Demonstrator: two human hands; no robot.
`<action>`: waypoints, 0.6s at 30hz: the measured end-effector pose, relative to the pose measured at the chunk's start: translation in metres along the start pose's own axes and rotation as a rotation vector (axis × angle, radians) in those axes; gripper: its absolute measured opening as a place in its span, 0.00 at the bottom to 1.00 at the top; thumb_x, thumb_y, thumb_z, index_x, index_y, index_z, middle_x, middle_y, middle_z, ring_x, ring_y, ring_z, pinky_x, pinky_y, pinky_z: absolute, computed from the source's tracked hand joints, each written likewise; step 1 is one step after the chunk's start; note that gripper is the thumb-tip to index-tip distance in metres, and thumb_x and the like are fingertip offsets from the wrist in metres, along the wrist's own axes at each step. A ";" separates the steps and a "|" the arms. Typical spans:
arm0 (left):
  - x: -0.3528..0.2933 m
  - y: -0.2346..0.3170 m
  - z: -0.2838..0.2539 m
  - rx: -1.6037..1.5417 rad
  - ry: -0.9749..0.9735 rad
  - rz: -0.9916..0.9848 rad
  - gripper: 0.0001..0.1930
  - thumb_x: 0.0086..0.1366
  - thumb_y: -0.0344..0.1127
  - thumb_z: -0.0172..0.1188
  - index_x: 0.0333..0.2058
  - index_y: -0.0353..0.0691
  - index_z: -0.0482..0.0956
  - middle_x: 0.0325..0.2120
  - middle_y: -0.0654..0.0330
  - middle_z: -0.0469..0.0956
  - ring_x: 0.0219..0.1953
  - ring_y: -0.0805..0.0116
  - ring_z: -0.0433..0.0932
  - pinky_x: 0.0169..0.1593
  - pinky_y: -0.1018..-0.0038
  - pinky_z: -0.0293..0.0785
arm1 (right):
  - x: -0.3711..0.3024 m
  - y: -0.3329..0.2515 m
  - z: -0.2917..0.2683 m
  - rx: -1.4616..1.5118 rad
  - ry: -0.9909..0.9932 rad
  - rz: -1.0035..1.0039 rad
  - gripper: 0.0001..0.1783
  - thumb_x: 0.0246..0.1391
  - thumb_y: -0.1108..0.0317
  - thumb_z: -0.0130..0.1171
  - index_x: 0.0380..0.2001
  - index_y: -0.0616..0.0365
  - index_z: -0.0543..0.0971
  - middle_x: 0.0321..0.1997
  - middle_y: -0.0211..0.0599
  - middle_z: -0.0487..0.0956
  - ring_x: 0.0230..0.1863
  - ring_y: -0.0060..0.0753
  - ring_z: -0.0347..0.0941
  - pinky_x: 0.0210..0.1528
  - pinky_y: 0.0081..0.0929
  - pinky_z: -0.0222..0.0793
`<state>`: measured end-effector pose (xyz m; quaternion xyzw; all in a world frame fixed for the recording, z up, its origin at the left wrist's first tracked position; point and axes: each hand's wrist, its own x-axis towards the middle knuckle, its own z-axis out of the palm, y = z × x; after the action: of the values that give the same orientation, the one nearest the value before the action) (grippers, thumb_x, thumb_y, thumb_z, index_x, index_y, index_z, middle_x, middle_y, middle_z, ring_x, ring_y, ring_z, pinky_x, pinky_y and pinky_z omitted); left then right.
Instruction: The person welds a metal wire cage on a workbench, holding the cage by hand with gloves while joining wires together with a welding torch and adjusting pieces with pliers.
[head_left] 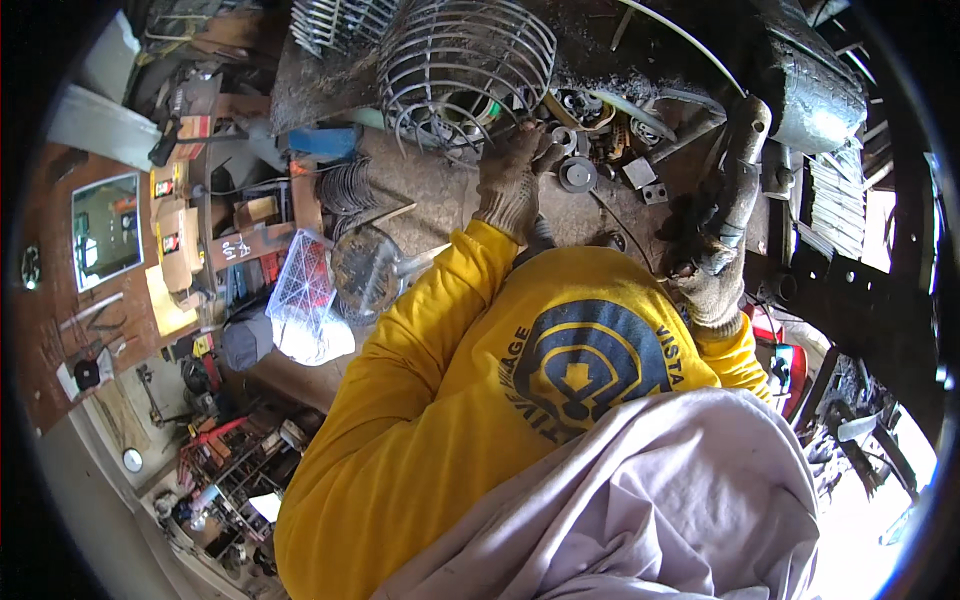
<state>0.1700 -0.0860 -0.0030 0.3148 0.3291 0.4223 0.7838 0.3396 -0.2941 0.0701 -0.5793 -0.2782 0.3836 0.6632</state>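
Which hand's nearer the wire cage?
Left hand, at the lower edge of the wire cage; right hand is farther off to its lower right, by the metal pipe.

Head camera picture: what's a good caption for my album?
Yellow sleeves, gloved left hand by a wire cage, gloved right hand at a metal pipe.

Straight edges bend toward your view's black circular rim; glare blows out the lower right edge and whitens part of the metal cylinder, while your yellow shirt shows brightly.
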 end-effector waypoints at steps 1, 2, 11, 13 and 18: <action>0.002 0.001 0.003 -0.010 0.087 -0.003 0.16 0.64 0.34 0.68 0.48 0.43 0.74 0.40 0.65 0.76 0.42 0.67 0.80 0.51 0.61 0.83 | 0.002 -0.003 0.005 -0.034 0.035 0.018 0.62 0.40 0.50 0.81 0.73 0.54 0.55 0.55 0.36 0.75 0.47 0.27 0.75 0.48 0.27 0.74; 0.005 0.002 0.007 0.010 0.101 0.035 0.16 0.65 0.32 0.68 0.49 0.41 0.75 0.42 0.62 0.78 0.41 0.65 0.80 0.52 0.60 0.83 | 0.002 -0.001 0.007 -0.030 0.034 -0.049 0.62 0.40 0.51 0.80 0.73 0.54 0.54 0.56 0.37 0.75 0.48 0.28 0.75 0.48 0.28 0.75; 0.021 -0.008 0.007 -0.048 0.176 0.040 0.13 0.60 0.31 0.73 0.41 0.35 0.81 0.40 0.56 0.84 0.38 0.67 0.84 0.44 0.70 0.83 | 0.019 -0.019 0.022 -0.072 0.029 -0.116 0.73 0.33 0.40 0.84 0.74 0.58 0.51 0.67 0.43 0.69 0.55 0.35 0.76 0.49 0.32 0.76; 0.027 -0.019 -0.003 -0.042 0.188 0.079 0.14 0.60 0.32 0.73 0.42 0.35 0.82 0.40 0.56 0.84 0.39 0.67 0.84 0.45 0.70 0.82 | 0.026 -0.017 0.018 -0.097 -0.013 -0.104 0.72 0.33 0.40 0.83 0.74 0.57 0.52 0.63 0.41 0.72 0.52 0.33 0.76 0.50 0.32 0.76; 0.029 -0.032 -0.002 0.234 0.285 0.418 0.17 0.62 0.34 0.71 0.47 0.35 0.80 0.44 0.56 0.83 0.40 0.65 0.83 0.47 0.70 0.79 | 0.036 -0.019 0.004 -0.214 -0.055 -0.051 0.71 0.34 0.40 0.83 0.74 0.56 0.53 0.58 0.38 0.76 0.49 0.29 0.76 0.51 0.32 0.76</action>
<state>0.1956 -0.0748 -0.0357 0.4015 0.4105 0.5741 0.5837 0.3596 -0.2630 0.0871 -0.6289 -0.3504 0.3502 0.5992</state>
